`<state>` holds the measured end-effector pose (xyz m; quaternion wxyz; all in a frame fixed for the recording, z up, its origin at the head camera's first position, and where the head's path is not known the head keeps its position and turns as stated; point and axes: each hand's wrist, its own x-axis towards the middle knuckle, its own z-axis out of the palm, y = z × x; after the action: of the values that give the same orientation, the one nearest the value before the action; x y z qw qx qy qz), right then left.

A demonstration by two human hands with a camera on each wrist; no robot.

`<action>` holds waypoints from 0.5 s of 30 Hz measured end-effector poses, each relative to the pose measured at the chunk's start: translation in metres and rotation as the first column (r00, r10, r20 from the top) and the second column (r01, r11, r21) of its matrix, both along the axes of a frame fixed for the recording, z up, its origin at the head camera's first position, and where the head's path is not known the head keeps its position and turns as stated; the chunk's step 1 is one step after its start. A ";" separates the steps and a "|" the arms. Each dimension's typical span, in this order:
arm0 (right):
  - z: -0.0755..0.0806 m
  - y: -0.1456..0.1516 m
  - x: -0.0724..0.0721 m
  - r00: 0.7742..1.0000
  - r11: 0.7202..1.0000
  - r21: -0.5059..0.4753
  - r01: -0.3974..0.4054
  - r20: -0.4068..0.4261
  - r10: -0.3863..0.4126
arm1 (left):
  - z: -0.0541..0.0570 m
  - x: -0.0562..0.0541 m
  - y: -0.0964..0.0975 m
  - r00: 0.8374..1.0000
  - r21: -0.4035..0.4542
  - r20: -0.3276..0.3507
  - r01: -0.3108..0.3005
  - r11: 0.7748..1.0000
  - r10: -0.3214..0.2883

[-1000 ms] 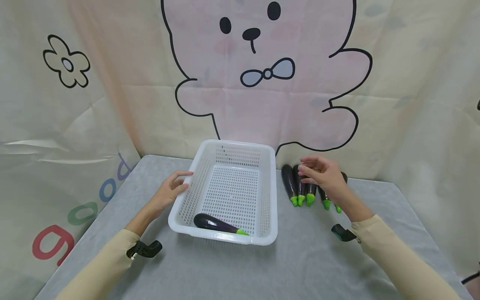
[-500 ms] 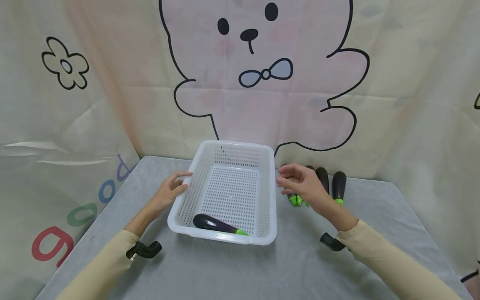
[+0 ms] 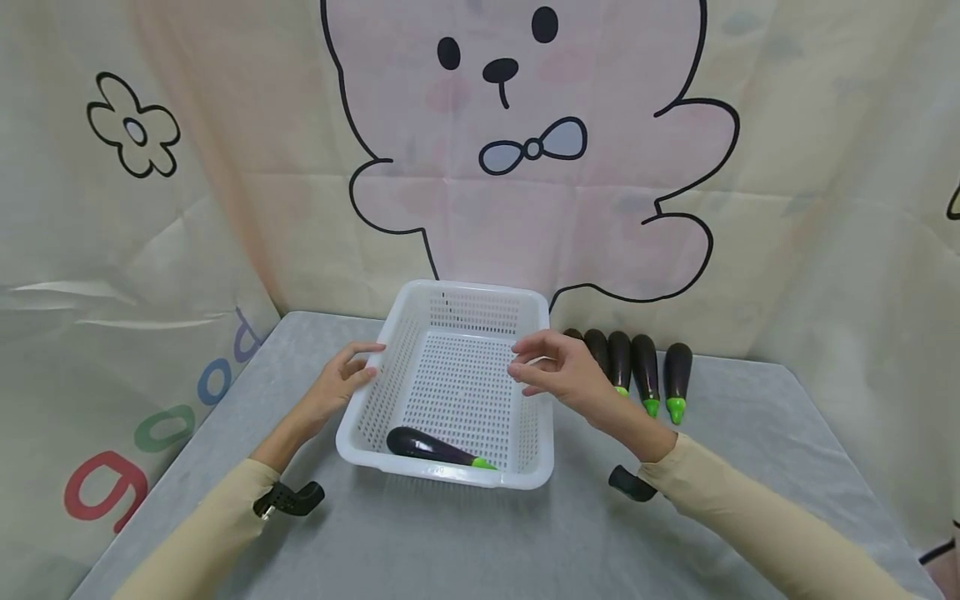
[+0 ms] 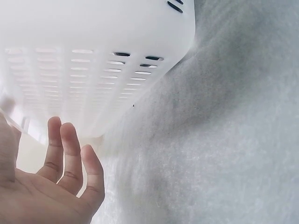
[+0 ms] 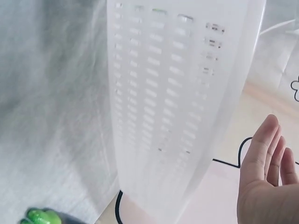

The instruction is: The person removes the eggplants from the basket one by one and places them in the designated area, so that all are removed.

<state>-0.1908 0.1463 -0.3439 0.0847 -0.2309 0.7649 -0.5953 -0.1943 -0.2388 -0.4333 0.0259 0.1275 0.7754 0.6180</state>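
A white perforated plastic basket (image 3: 465,481) stands on the table; its outer wall fills much of both wrist views. One eggplant (image 3: 431,447), dark purple with a green stem end, lies inside along the near wall. My left hand (image 3: 337,387) touches the basket's left rim with thumb and fingertip; its other fingers (image 4: 71,154) stay relaxed outside the wall. My right hand (image 3: 562,371) hovers over the right rim, fingers loosely bent and holding nothing. Right of the basket, several more eggplants (image 3: 678,372) lie in a row, the leftmost ones partly hidden behind my right hand.
A grey cloth covers the table (image 3: 420,550). Just behind the table's far edge hangs a printed curtain (image 3: 525,225) with a bear drawing, and another stretch runs along the left side. Each wrist wears a black strap device (image 3: 288,498).
My right hand has moved left from above the row of eggplants to over the basket's right rim, uncovering more of the row. My left hand and the basket have stayed put.
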 end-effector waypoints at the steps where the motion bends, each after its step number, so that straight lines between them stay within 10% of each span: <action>1: 0.000 -0.003 0.000 1.000 1.000 0.000 -0.003 0.003 0.003 | 0.000 0.000 0.000 1.000 0.002 0.002 0.002 1.000 -0.002; 15: -0.009 -0.041 0.027 0.999 0.998 0.042 -0.036 0.014 0.035 | -0.001 -0.001 0.000 1.000 0.015 0.013 0.011 1.000 -0.012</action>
<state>-0.1635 0.1053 -0.3533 0.1054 -0.2386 0.7726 -0.5788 -0.1953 -0.2388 -0.4341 0.0334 0.1282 0.7699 0.6242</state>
